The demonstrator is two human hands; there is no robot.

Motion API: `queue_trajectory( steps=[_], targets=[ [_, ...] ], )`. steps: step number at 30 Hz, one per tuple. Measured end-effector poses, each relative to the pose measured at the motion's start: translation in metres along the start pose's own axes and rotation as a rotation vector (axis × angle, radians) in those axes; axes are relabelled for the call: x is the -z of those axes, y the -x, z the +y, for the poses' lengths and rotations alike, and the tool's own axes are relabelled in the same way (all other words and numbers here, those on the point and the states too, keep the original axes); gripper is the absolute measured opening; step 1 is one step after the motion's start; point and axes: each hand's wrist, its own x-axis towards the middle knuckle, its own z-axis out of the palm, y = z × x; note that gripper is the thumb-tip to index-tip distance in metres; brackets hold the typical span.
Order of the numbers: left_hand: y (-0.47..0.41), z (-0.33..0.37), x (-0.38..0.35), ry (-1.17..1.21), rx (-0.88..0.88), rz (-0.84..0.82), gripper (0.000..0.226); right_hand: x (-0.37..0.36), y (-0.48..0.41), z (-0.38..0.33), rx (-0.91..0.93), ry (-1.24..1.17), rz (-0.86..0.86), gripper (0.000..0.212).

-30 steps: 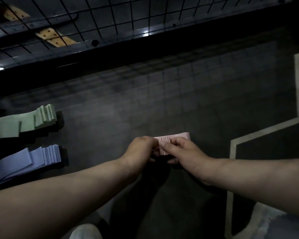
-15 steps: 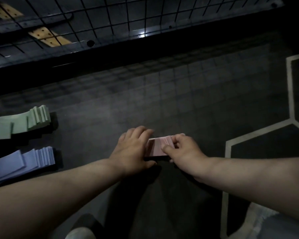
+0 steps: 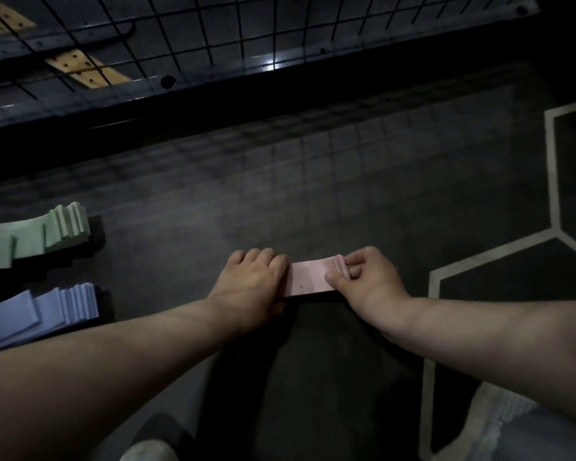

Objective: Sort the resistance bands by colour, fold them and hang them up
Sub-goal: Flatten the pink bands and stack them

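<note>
A black wire grid is running across the top of the view, with two pale wooden strips full of holes showing through its left part. A dark bar is edging the grid's lower side and catching a small glint of light. Below the grid the dark floor is lying in dim light under a faint checked shadow, and off to the grid's lower right pale lines are tracing hexagons on it.

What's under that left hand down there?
The left hand curls over one end of the pink bands, whose other end the right hand pinches. How the covered end lies cannot be seen.
</note>
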Motion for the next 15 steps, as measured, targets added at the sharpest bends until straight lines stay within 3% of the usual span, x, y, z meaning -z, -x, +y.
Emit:
queue_trajectory(
  steps=[7,10,15],
  targets=[
    [0.0,0.0,-0.006,0.025,-0.012,0.018,0.071,-0.001,-0.009,0.006,-0.009,0.104,0.035,0.024],
    [-0.001,0.001,-0.006,0.017,-0.012,0.008,0.075,-0.003,-0.011,0.007,-0.097,0.152,0.064,0.023],
    [-0.004,0.0,-0.008,0.013,-0.005,0.003,0.082,-0.004,-0.019,0.012,-0.194,0.049,0.053,0.018]
  ],
)
